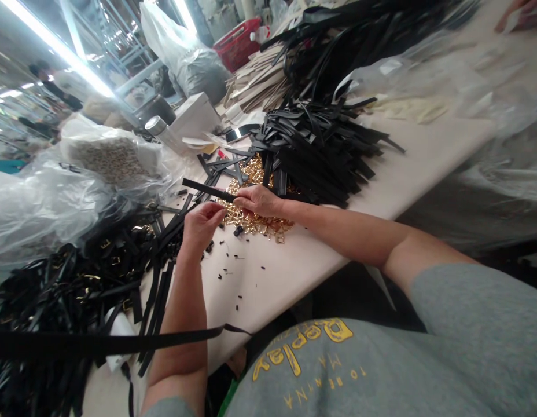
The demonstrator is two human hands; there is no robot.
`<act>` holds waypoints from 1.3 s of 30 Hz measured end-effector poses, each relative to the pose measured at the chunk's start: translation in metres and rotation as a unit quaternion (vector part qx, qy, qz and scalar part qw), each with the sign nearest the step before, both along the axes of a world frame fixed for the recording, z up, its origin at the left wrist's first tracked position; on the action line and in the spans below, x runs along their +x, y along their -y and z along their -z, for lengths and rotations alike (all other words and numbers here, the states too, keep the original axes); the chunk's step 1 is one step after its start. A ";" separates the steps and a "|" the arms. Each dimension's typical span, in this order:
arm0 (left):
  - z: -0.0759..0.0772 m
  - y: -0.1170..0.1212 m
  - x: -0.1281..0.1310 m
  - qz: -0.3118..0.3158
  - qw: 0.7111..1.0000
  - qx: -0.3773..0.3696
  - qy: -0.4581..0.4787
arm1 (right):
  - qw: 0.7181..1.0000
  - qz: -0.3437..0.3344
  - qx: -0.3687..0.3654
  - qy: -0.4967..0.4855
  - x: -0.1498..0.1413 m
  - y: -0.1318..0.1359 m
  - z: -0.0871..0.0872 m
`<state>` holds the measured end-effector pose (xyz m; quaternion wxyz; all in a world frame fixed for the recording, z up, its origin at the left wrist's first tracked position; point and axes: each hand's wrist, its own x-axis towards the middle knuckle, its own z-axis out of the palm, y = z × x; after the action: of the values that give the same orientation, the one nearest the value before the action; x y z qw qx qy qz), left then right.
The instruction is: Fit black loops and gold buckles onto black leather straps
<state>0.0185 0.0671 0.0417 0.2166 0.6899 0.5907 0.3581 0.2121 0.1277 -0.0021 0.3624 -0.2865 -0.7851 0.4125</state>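
Note:
My right hand (260, 201) grips a narrow black strap (203, 187) that sticks out from it up to the left. Close below the strap, my left hand (202, 225) is closed in a pinch, its fingertips together; whatever is in them is too small to make out. Under and behind both hands lies a heap of gold metal buckles (253, 171). Beyond my right hand a big pile of black straps (320, 150) covers the table (290, 272). Small black bits (238, 230) are scattered in front of the heap.
To the left is a tangled pile of black straps with buckles (77, 278). Clear plastic bags (116, 156) stand behind it. A white box (197, 119), a phone (242, 133) and a red crate (236, 43) are farther back. Another person's hand (518, 14) shows top right.

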 end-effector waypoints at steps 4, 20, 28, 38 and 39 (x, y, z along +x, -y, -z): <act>0.031 0.021 -0.003 0.015 0.995 -0.043 -0.087 | 1.000 0.016 0.010 0.007 0.000 0.001 -0.001; 0.045 0.043 0.004 -0.134 0.890 -0.114 0.421 | 0.998 -0.057 -0.032 0.022 -0.007 0.023 -0.009; 0.044 0.039 0.011 -0.156 0.868 -0.099 0.460 | 0.994 -0.062 -0.057 0.066 -0.009 0.030 -0.008; 0.048 0.052 0.010 -0.188 0.915 -0.051 0.353 | 0.984 -0.079 -0.110 0.115 -0.011 0.032 -0.008; 0.048 0.052 0.010 -0.184 0.933 -0.029 0.309 | 0.983 -0.079 -0.103 0.127 -0.012 0.033 -0.007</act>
<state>0.0280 0.0149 -0.0062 0.3381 0.4180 0.6213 0.5700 0.1998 0.0944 0.0046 0.1949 -0.3090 -0.7984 0.4786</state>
